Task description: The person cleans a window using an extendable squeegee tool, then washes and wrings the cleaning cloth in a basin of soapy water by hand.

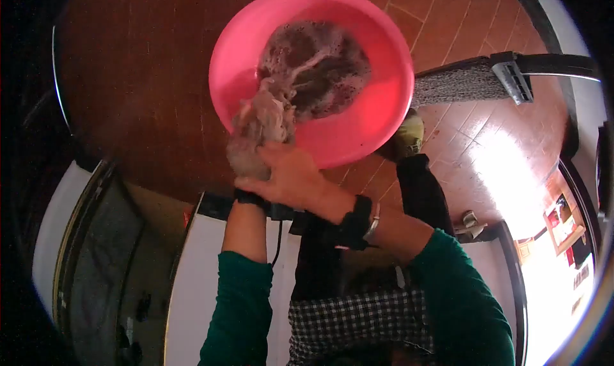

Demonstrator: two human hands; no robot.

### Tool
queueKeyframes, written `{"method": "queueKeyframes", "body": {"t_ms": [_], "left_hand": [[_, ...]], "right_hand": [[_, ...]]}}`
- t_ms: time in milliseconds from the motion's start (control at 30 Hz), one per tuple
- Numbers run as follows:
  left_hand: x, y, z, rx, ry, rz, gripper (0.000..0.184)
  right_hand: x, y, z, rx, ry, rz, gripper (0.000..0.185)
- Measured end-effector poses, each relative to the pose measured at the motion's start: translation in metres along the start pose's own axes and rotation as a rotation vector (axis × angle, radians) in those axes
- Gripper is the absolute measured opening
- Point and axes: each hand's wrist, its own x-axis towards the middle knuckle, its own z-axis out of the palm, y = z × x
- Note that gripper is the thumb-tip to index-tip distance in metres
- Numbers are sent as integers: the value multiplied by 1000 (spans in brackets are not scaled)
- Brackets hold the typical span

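A pink basin [384, 116] holds dark, foamy water [326, 78]. Over its near left side, a wet greyish cloth [272, 113] is bunched up, one twisted end trailing into the suds. My left hand [248, 158] is closed around the lower part of the bundle; motion blur and suds partly hide its fingers. Crossing over from the right, my right hand [288, 174] is closed at the bottom of the same bundle, against my left hand, its thumb pointing left. Black bands circle both wrists.
The basin sits above reddish-brown floor tiles [460, 20]. To its right lies a grey speckled strip [457, 84] with a metal clamp-like end [513, 81]. My shoe [409, 134] is close to the basin's right side. White wall panels [211, 270] stand at lower left.
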Motion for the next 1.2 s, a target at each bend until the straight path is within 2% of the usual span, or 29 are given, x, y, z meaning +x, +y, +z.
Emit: {"method": "queueKeyframes", "body": {"t_ms": [67,100,167,267,300,367,433,467,500,533,567,600,633,700,767,800,867,900,967,1000,1033,1067,1133,1200], "left_hand": [[-15,-7,3,53,79,8,66],[-22,-13,3,106,128,1,64],[-32,-23,4,327,186,16,61],[-28,-27,6,1084,84,176,57],[-21,-27,8,1082,84,175,57],[-4,-27,7,41,422,-59,53],[0,-23,15,113,448,-26,60],[4,-21,18,192,446,-10,68],[3,-21,2,191,453,-11,68],[-1,-21,-14,109,500,-50,75],[-3,-23,-29,28,542,-88,82],[-3,-26,-37,30,540,-87,82],[-5,-30,-43,45,554,-125,84],[-6,-29,-40,58,569,-170,86],[3,-18,-23,-42,593,-236,78],[8,-19,-29,-46,589,-234,78],[19,-25,-54,1150,-49,181,50],[23,-12,-52,1148,-53,180,50],[31,17,-38,153,-558,-222,37],[16,11,-25,22,-333,-182,37],[0,0,-9,21,-95,-116,37],[-11,-10,1,32,48,-77,37],[-22,-32,9,92,221,-54,37],[-24,-45,12,101,331,-61,37]], "right_hand": [[3,0,4,-105,-1,11,43],[14,11,8,-180,69,0,45],[38,23,3,-255,144,-19,47],[70,19,-27,-251,84,167,42],[81,26,-42,-290,26,212,43],[104,69,-58,-539,-59,386,37],[111,130,-55,-728,225,-72,37],[116,145,-66,-738,299,-31,37],[116,156,-73,-745,366,17,36],[111,166,-73,-740,356,24,36],[107,174,-76,-643,584,55,37],[107,178,-78,-541,815,80,37],[110,178,-71,-541,819,78,37],[108,172,-39,-461,105,527,35],[75,143,-14,44,50,-34,37],[68,96,-20,-186,-174,60,37],[27,51,5,351,5,13,43],[11,26,5,240,-42,34,45],[-1,1,1,121,-83,49,48],[-2,-4,1,29,-59,97,49],[-2,-8,1,-60,-36,146,51],[4,-4,1,-60,-32,141,51],[28,15,-2,-191,65,193,51],[64,31,-14,-333,63,375,53]]}}
